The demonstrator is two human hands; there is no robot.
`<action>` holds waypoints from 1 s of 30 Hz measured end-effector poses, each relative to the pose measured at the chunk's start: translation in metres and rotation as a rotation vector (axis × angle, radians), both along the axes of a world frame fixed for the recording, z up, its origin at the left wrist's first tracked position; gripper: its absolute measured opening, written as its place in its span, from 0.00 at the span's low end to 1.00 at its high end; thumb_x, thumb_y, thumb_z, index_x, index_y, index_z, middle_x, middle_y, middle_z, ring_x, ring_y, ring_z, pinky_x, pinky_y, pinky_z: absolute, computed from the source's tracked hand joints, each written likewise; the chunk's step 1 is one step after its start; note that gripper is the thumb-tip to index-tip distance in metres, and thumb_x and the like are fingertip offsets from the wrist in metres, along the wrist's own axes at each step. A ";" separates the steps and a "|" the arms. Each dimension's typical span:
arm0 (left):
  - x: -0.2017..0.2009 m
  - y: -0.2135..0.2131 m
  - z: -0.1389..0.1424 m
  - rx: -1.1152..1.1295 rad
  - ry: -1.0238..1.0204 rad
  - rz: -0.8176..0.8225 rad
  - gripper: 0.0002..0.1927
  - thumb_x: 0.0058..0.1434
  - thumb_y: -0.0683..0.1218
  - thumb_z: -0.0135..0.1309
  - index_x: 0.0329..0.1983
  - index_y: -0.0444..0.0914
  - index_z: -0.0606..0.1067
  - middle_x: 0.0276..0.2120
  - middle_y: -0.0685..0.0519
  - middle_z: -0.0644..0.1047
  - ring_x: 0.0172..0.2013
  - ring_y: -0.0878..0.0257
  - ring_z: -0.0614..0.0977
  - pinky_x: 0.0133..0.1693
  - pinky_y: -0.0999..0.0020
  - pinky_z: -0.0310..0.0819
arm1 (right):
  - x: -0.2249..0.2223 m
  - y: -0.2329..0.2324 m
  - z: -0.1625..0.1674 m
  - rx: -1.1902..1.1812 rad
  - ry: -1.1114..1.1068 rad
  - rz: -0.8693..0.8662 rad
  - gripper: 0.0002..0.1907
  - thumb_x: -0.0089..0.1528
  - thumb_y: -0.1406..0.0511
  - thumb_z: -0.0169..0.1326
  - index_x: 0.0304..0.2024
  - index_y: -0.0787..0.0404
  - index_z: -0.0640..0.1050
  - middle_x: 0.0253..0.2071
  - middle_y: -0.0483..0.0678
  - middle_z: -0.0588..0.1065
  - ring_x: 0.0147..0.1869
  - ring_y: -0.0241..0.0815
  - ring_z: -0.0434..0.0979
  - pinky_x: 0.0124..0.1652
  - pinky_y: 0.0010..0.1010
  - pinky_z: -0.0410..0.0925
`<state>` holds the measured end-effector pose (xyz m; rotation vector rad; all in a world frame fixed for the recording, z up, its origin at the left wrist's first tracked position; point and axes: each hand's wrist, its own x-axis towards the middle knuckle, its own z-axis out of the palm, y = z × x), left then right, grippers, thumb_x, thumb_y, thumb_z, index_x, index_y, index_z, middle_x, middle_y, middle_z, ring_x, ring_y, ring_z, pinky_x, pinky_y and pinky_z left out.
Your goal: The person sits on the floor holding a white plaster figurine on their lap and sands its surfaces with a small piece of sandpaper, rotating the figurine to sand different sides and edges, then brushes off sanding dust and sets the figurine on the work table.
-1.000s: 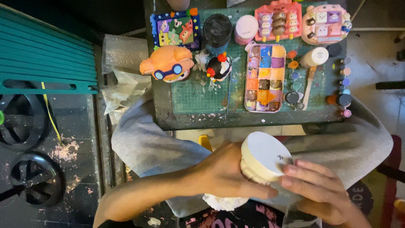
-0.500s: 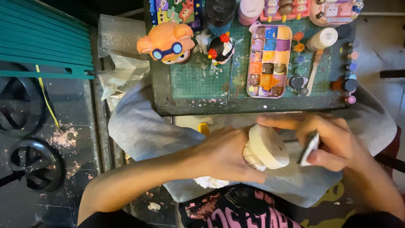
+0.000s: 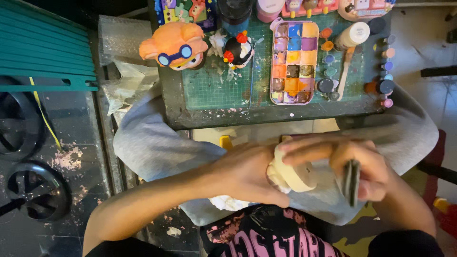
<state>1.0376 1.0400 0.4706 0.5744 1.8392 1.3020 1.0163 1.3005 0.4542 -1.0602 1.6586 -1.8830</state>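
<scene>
Your left hand (image 3: 247, 173) is wrapped around the pale unpainted figure (image 3: 293, 171), fingers curled shut on its side, holding it over your lap just below the near edge of the bench (image 3: 209, 95). Your right hand (image 3: 352, 166) reaches across it, forefinger stretched along the top of the figure's flat round base while the other fingers pinch a thin dark flat piece (image 3: 352, 183), edge-on to the camera, so I cannot tell what kind of tool it is. The right hand is blurred, so it looks to be mid-stroke. My read: you are working the base surface, so keep the left grip firm and low, brace the wrist against your grey-clad knee, and let the flat piece lie level on the base instead of digging in with a corner. Short, even passes suit a soft cast like this. Up on the bench, the orange figure with blue goggles (image 3: 173, 45) and the small black and red figure (image 3: 238, 50) stand beside the paint palette (image 3: 294, 62), well apart from your hands, with little paint pots (image 3: 385, 66) along the right edge.
</scene>
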 end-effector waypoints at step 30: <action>0.020 -0.003 -0.050 0.836 -1.138 0.010 0.32 0.54 0.38 0.64 0.62 0.29 0.69 0.52 0.36 0.78 0.52 0.43 0.83 0.58 0.46 0.76 | 0.088 0.043 -0.085 0.046 0.308 -0.322 0.30 0.65 0.38 0.49 0.39 0.57 0.66 0.64 0.68 0.70 0.73 0.66 0.71 0.62 0.53 0.73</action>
